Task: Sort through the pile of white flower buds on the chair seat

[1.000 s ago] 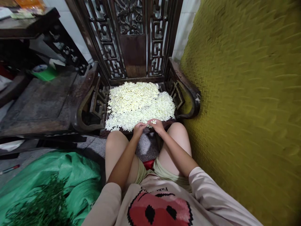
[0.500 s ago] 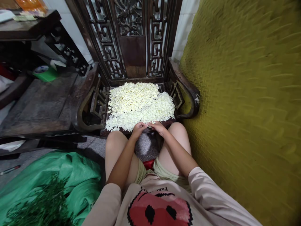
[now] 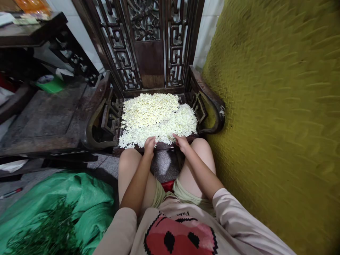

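A thick layer of small white and pale yellow flowers (image 3: 151, 111) covers the seat of a dark carved wooden chair (image 3: 152, 60). At its front edge, my left hand (image 3: 149, 146) has its fingers drawn together and touches the nearest flowers. My right hand (image 3: 182, 142) is a little way to the right, over the same edge, with thumb and forefinger closed in a pinch pointing at the flowers. Whatever lies between the fingertips of either hand is too small to make out. The two hands are apart.
A yellow textured sheet (image 3: 271, 117) stands close on the right. To the left is another wooden chair (image 3: 50, 113) with a green tape roll (image 3: 51, 84). On the floor at lower left, a green sack (image 3: 87, 191) lies beside leafy green stems (image 3: 50, 230).
Half a second ago my hands met at the fingertips by the seat's front edge. My left hand has moved away to the left; my right hand has shifted slightly and turned its fingertips forward.
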{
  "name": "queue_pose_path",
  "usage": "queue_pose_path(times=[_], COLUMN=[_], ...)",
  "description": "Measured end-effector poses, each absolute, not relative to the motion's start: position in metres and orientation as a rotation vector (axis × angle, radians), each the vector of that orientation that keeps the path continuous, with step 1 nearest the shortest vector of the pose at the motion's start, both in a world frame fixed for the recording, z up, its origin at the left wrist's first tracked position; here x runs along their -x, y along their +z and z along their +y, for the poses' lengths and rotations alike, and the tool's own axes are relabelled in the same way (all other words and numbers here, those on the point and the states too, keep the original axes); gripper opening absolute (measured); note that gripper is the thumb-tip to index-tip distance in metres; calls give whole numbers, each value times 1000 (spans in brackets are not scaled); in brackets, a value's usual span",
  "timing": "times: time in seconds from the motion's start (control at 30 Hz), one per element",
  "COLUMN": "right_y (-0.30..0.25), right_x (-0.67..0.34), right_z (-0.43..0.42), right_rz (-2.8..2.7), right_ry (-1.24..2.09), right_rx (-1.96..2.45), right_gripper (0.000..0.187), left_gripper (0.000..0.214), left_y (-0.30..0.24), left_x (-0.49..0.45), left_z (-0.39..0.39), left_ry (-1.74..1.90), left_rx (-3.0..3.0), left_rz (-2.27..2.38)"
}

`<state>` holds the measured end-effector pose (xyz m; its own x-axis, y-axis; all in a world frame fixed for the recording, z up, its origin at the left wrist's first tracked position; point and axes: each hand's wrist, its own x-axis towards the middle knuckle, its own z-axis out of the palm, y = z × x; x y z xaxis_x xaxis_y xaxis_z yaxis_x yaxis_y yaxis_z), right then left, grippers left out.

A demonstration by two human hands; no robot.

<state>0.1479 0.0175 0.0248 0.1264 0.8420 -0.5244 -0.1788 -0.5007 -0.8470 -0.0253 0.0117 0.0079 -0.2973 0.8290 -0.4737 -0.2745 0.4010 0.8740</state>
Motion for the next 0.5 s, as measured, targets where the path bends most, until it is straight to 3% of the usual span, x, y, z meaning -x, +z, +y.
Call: queue_pose_path(times=[0.23, 0.5], right_y=[32, 27], right_x=[-147, -146], right_z=[15, 14], right_rz=[-512, -675], right_ry=[1538, 1605], right_rx=[1565, 1570], right_gripper=[29, 35], left_gripper=[23, 20], left_y=[-4, 0], left_x=[45, 34], left_z=[24, 16], left_ry=[1330, 1232], left_rx=[-192, -201], left_rz=[1710, 1709])
